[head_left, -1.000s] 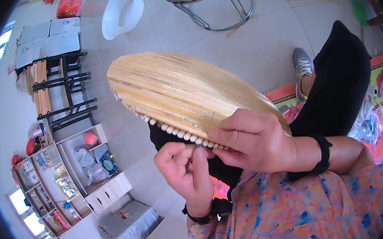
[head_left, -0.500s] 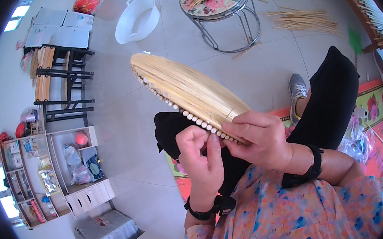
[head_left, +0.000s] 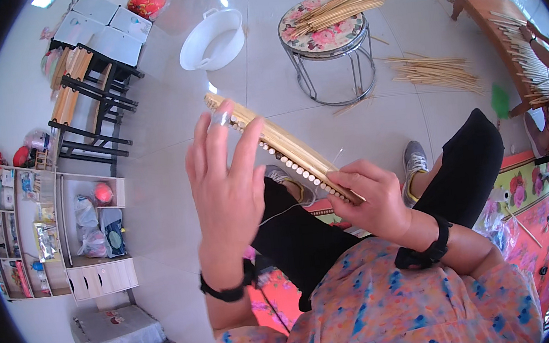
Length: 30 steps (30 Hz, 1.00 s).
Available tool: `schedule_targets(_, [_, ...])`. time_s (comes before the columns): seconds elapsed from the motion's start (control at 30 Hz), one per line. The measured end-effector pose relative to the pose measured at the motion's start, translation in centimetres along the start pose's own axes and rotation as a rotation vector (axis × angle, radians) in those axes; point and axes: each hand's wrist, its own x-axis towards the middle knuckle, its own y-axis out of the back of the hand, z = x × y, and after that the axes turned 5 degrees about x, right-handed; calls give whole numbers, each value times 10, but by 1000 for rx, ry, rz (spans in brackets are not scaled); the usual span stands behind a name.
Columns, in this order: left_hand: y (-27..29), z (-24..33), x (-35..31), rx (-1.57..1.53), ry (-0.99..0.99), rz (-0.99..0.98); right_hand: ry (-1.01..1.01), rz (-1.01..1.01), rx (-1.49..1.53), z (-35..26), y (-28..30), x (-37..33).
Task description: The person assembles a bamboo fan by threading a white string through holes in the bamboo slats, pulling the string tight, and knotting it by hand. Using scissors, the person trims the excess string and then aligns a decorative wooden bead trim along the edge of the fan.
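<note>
The stick panel is pale straw yellow, edged with a row of cream round ends and a few dark ones. The blouse is peachy orange, blotched with blue and pink; the trousers and wristbands are plain black. Grey sneakers have white laces. Pink blossoms and green leaves pattern the cream seat of the round stool, which carries golden-tan sticks. The basin is white, the counter reddish brown, and the coral rug flowered with a green band.
</note>
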Motion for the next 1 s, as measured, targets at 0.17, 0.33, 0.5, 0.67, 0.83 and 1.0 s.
schedule_targets(0.17, [-20, -29, 26, -2, -346, -322, 18, -61, -48, 0, 11, 10])
schedule_targets(0.33, [-33, -38, 36, -78, -451, -443, 26, -140, -77, 9, 36, 19])
schedule_targets(0.5, [-30, -26, 32, -181, -474, -360, 122, -190, -166, 14, 64, 34])
schedule_targets(0.67, [-33, -6, 18, -353, -345, -216, 313, -168, -263, 5, 97, 73])
schedule_targets(0.83, [-36, 22, -1, -499, -144, -54, 408, 138, -523, -18, 107, 81])
schedule_targets(1.0, [-40, 41, -28, -570, -48, 63, 378, 335, -620, -21, 96, 58])
